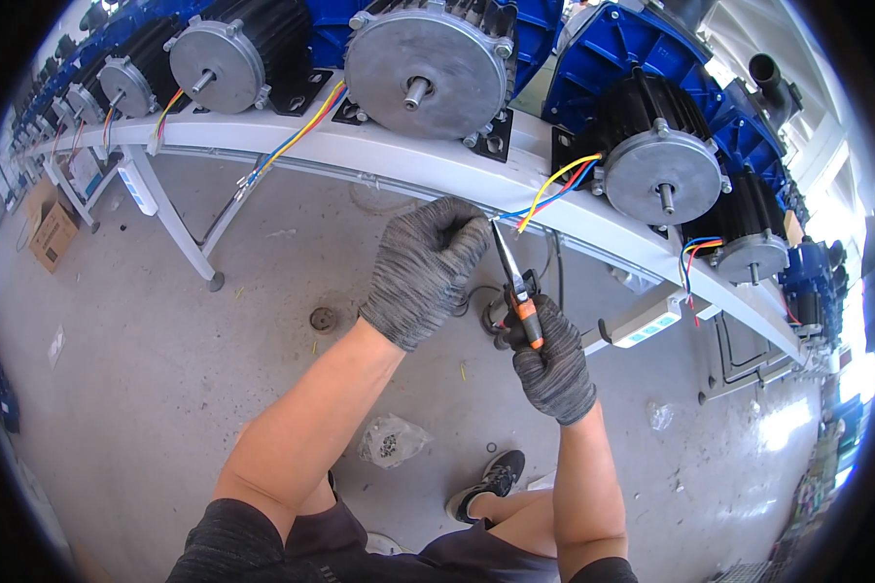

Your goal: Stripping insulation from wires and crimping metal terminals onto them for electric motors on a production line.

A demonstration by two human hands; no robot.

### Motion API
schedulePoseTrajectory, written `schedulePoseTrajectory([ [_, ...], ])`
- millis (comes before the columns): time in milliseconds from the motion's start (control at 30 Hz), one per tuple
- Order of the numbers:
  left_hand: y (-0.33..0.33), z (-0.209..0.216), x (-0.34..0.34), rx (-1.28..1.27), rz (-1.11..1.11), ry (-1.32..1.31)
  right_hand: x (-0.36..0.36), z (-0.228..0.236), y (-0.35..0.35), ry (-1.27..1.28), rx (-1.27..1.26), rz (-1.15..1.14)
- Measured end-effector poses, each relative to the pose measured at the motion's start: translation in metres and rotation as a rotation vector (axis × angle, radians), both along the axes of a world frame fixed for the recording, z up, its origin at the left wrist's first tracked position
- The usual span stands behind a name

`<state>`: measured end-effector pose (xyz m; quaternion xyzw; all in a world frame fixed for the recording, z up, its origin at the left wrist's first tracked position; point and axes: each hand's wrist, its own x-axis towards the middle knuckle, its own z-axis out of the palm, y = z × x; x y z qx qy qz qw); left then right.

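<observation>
My grey-gloved left fingers (469, 241) pinch thin blue wire (517, 213); right fingers (556, 330) grip orange-handled steel pliers (525, 313); steady wire, align squarely.

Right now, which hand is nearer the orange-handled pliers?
Right. The right hand grips the pliers by the handles, while the left hand is up beside their tip, its pinched fingers just left of it.

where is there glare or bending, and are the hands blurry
In the head view, strong glare sits at the right edge and on the floor at lower right; the white rail looks bowed; left hand and right hand look fairly sharp.
</observation>
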<state>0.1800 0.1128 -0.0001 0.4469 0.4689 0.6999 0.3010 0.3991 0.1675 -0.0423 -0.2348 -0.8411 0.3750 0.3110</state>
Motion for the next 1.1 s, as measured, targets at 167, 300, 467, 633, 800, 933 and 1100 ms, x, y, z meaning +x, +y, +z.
schedulePoseTrajectory([
  [167,-0.003,0.004,0.004,0.047,0.123,0.152,-0.004,0.006,-0.003,0.019,0.006,-0.003],
  [300,-0.004,0.003,0.003,0.038,0.128,0.155,-0.005,0.007,-0.005,0.018,0.094,0.002],
  [467,-0.003,0.002,0.002,0.022,0.089,0.118,-0.004,0.009,-0.008,0.009,0.037,-0.006],
  [633,-0.003,0.002,0.002,0.019,0.072,0.085,-0.002,0.01,-0.009,0.083,-0.182,0.039],
  [800,-0.005,0.002,0.004,0.048,0.206,0.288,-0.002,0.017,-0.011,0.055,-0.15,0.098],
  [933,-0.003,0.003,0.004,0.199,0.343,0.48,-0.002,0.023,-0.018,0.026,-0.14,0.012],
  [1100,-0.001,0.003,0.007,0.271,0.366,0.484,0.0,0.024,-0.021,0.032,-0.086,-0.036],
])
